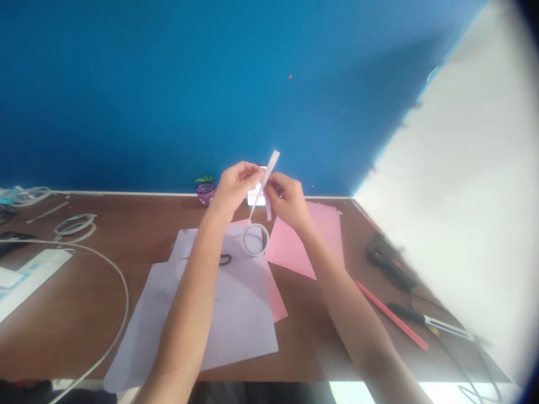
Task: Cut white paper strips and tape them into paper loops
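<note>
My left hand [236, 188] pinches a narrow pale strip [270, 166] between thumb and fingertips. Its upper end sticks up above the fingers, and its thin lower part runs down towards a roll of tape [243, 241]. Whether strip and roll are joined, I cannot tell. Close on the right, my right hand [289, 197] has its fingers closed on the strip too; a short pale piece [268, 211] hangs below them. Under the hands, lavender paper sheets [240, 314] lie overlapping on the desk. Scissors with a dark handle [226, 260] rest on them, partly hidden by my left forearm.
Pink sheets [328, 230] lie to the right. Beyond them are a red stick [391, 315], a cutter-like tool [429, 321] and a dark cabled device [389, 261]. A purple pot [205, 193] and a lit screen [252, 199] stand by the blue wall. White rings [76, 225] and a cable [122, 275] lie left.
</note>
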